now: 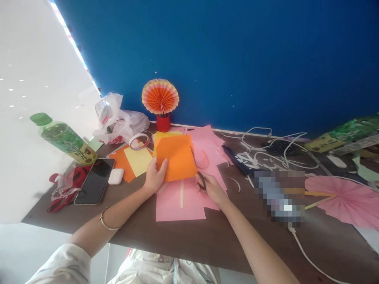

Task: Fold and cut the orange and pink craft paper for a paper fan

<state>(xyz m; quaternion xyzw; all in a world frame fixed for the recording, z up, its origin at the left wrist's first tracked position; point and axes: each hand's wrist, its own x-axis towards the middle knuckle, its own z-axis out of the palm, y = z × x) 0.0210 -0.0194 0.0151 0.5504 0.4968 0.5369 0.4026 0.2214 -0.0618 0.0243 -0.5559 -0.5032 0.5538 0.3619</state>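
Note:
My left hand [156,173] grips the lower left edge of a square sheet of orange paper [176,157], thumb on top. In my right hand [209,188] is a pair of scissors [202,180]; its dark handle shows, and the blades lie along the paper's right edge, mostly hidden. Below the orange sheet, pink paper [168,209] is spread on the table, with a narrow pale strip [182,194] lying on it. Yellow sheets [161,136] show just behind the orange one.
A paper fan [160,96] stands in a red holder [163,122] by the blue wall. To the left are a tape roll [139,141], phone [94,181], white earphone case [116,176] and green-capped bottle [63,138]. Cables [266,150] and a pink fan [346,199] lie right.

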